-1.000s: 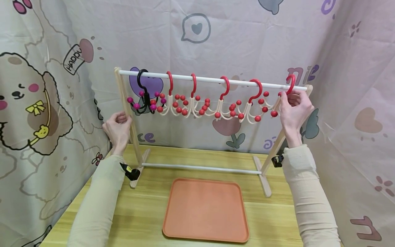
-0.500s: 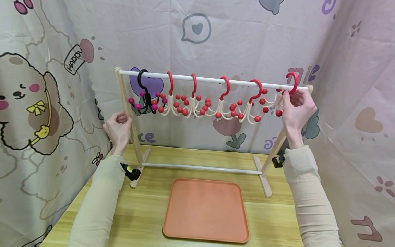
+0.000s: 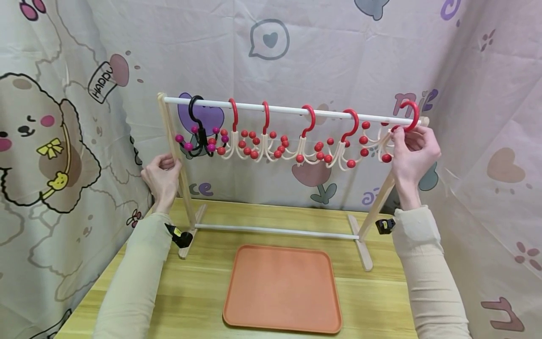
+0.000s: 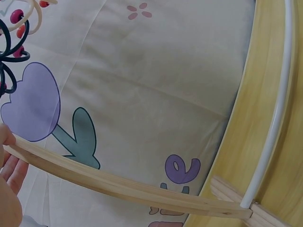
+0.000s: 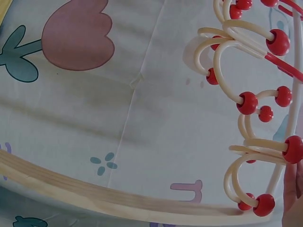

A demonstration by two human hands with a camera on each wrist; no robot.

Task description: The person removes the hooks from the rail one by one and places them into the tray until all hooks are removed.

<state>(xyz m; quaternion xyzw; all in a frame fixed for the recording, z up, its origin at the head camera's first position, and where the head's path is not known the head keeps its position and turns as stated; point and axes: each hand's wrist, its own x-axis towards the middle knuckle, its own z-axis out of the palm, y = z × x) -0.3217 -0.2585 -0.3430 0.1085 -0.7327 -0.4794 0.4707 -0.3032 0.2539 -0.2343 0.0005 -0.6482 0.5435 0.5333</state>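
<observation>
A wooden garment rack with a white rail (image 3: 279,108) stands on the table. My left hand (image 3: 163,175) grips its left wooden upright (image 4: 118,187) between thumb and fingers. At the rail's right end my right hand (image 3: 412,157) pinches a red-hooked claw hanger (image 3: 417,115) just below its hook, its cream prongs (image 5: 232,172) tipped with red balls. That hook curves over the rail; whether it bears on the rail I cannot tell. Several similar red hangers (image 3: 312,117) hang along the rail, and a black hanger (image 3: 202,136) with magenta balls hangs at the left.
An orange tray (image 3: 281,289) lies on the wooden table (image 3: 372,301) in front of the rack. A lower white bar (image 3: 275,230) joins the rack's feet, such as the right foot (image 3: 361,245). Patterned cloth (image 3: 271,70) encloses the back and both sides.
My right hand has moved right along the rail with the red-hooked claw hanger, closer to the right upright. My left hand has stayed on the left upright; the other hangers have hardly moved.
</observation>
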